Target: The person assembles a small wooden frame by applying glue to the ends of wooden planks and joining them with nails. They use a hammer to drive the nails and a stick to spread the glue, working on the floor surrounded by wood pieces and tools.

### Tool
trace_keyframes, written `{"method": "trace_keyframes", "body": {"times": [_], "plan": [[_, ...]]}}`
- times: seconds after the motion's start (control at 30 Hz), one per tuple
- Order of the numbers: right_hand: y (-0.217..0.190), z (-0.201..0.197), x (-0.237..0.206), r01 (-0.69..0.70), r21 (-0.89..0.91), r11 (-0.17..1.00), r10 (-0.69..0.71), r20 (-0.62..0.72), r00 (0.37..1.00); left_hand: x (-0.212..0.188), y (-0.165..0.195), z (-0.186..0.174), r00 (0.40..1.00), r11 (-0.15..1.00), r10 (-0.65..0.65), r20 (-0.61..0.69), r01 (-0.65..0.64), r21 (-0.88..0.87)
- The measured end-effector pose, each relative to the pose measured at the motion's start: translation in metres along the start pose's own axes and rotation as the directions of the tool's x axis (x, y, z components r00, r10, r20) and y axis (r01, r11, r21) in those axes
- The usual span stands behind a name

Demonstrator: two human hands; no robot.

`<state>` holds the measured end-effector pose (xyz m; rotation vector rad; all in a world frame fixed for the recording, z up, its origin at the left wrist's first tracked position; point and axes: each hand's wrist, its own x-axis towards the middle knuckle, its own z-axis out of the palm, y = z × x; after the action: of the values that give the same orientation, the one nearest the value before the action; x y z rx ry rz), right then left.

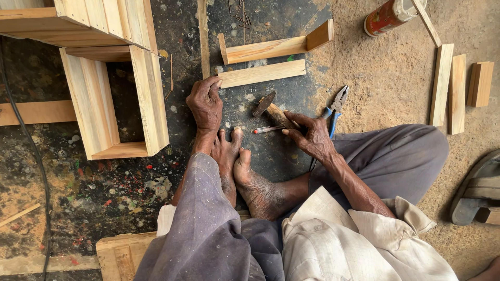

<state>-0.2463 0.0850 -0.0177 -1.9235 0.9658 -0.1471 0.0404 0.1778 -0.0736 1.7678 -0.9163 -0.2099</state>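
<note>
Head view: I see my left hand [205, 104] resting on the dark floor [104, 198], fingers curled and holding nothing, fingertips touching the end of a short wooden strip [262, 73]. My right hand [311, 134] has its fingers wrapped around the handle of a hammer [265, 103], a red pen [269, 129] just beside it. Blue-handled pliers [336, 104] lie near. An open wooden box frame [117, 99] at left holds nothing.

Your left hand [205, 104] rests just below a wood strip [262, 73]; right of it lies the hammer [271, 110] under your right hand [311, 136]. Pliers [335, 106] lie further right, a wooden box [114, 101] far left.
</note>
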Motion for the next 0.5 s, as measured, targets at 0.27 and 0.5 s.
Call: {"method": "trace_keyframes", "body": {"times": [0.27, 0.5], "plan": [[0.0005, 0.0000, -0.0017, 0.030, 0.011, 0.999, -0.030, -0.010, 1.000, -0.0013, -0.0015, 0.0016, 1.000, 1.000, 0.020, -0.011, -0.020, 0.018], [-0.0009, 0.0000, -0.0021, -0.015, -0.005, 1.000, 0.015, 0.005, 1.000, -0.0028, -0.0028, 0.0028, 0.999, 0.996, 0.051, -0.004, -0.051, 0.067]]}}
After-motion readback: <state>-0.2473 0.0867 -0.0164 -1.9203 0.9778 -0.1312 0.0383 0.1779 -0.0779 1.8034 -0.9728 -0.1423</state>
